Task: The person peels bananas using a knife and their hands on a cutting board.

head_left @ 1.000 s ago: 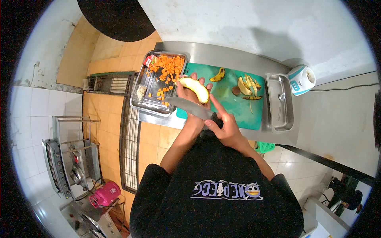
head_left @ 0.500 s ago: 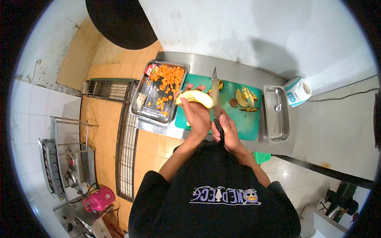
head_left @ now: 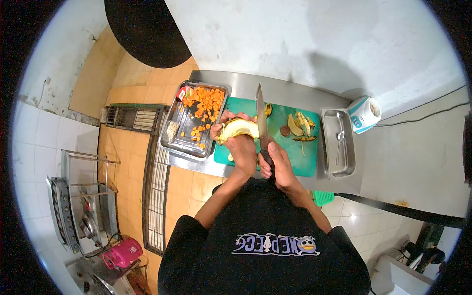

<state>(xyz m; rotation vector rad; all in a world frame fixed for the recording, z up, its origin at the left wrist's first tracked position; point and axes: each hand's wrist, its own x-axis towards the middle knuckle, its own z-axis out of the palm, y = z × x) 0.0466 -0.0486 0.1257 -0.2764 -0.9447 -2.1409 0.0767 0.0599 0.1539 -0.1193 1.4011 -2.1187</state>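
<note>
My left hand (head_left: 241,145) is closed around a large, partly peeled banana (head_left: 239,129), with its pale flesh showing and yellow skin along its edge. In my right hand (head_left: 279,164) is a big kitchen knife (head_left: 263,120), gripped by its black handle. The blade points up and away, close beside the banana's right end. Under both hands lies a green cutting board (head_left: 300,160). Strips of yellow and dark peel (head_left: 301,125) lie on its right half, beside a small round brown piece (head_left: 285,131). Another dark yellow peel piece (head_left: 268,109) sits behind the blade.
To the left a metal tray (head_left: 184,151) holds carrot pieces (head_left: 209,101), a red packet (head_left: 185,93) and a pale heap (head_left: 172,130). On the right are a metal pan (head_left: 342,169) with a spoon (head_left: 339,145) and a white-and-teal appliance (head_left: 365,114). A wall (head_left: 275,39) rises behind the counter.
The left fingers have shifted around the banana, which is turned to show more pale flesh. The knife has tilted slightly left. The whole view has shifted a little.
</note>
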